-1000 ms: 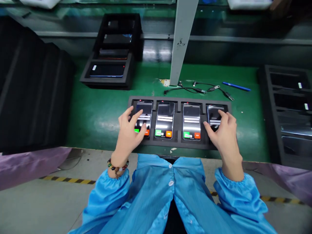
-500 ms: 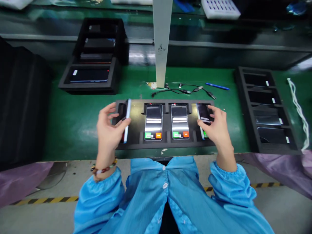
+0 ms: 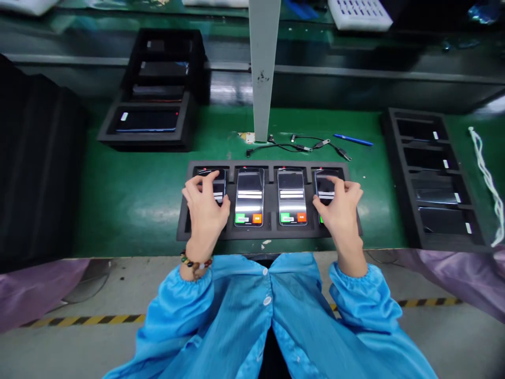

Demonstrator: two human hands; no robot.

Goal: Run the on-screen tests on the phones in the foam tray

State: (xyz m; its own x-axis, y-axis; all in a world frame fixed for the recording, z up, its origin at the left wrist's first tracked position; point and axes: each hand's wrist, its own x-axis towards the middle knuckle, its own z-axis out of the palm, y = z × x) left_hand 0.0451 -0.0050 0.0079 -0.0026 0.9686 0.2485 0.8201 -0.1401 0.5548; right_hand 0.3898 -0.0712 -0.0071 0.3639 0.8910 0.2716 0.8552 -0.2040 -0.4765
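A black foam tray [image 3: 270, 231] in front of me holds smartphones side by side. My left hand [image 3: 205, 208] is over the leftmost smartphone [image 3: 218, 184], its thumb at the right edge and its index finger bent near the top. My right hand [image 3: 340, 202] spans the rightmost smartphone [image 3: 324, 196], thumb at the left edge, index finger curled over the screen. Both phones lie flat in their slots, partly hidden by my hands. Between them two more smartphones, the left [image 3: 250, 197] and the right [image 3: 292, 197], show lit screens with green and orange buttons.
Behind the tray lie short black cables [image 3: 300, 147], a blue pen [image 3: 353, 140] and a pale post [image 3: 261, 79]. Foam trays with phones stand at the back left [image 3: 145, 141] and the right [image 3: 410, 210]. A white twisted cord [image 3: 487, 184] lies far right.
Both outer phones have gone from tilted on edge to flat in their slots. My left hand moved right, over its phone; my right hand shifted slightly left.
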